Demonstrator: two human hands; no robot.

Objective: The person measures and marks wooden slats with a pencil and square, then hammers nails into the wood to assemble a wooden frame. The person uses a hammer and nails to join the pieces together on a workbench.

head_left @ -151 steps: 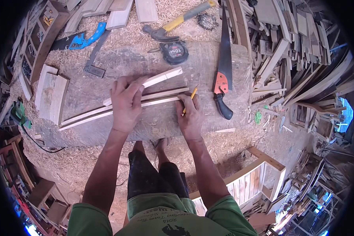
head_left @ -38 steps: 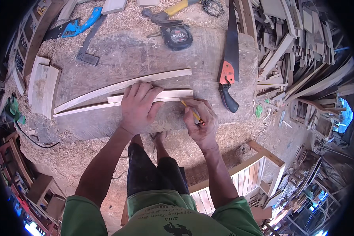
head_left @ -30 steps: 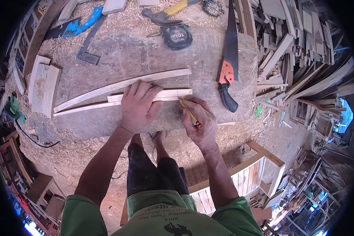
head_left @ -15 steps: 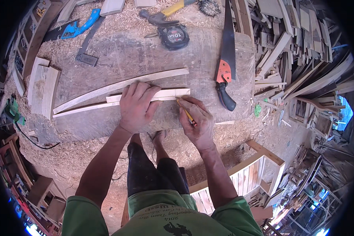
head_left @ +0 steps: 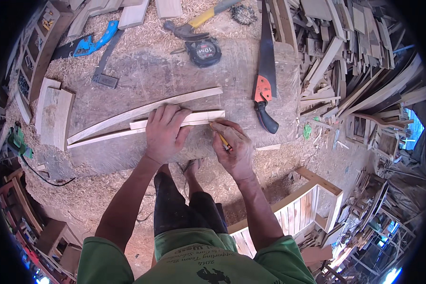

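Observation:
My left hand (head_left: 164,132) presses down with its fingers over a short pale wood strip (head_left: 215,114) and a longer thin wood strip (head_left: 104,137) lying along its near side. In my right hand (head_left: 233,149) is a yellow pencil (head_left: 226,142), its tip touching the strips near their right end. A faint line crosses the short strip close to that tip. Beyond my left hand lies a curved wood strip (head_left: 146,109), its left end meeting the longer strip's. All of these rest on a worn wooden bench top (head_left: 175,75).
At the right lies a handsaw (head_left: 264,85) with an orange and black handle. Toward the back are a tape measure (head_left: 204,53), a hammer (head_left: 187,31), a try square (head_left: 105,79) and a blue-handled saw (head_left: 97,41). Curved boards (head_left: 57,113) sit left; scrap wood (head_left: 336,52) is heaped right.
The whole view has shifted slightly, with the bench things sitting a little lower and the saw farther left. Both hands, the strips and the pencil keep nearly the same places relative to each other.

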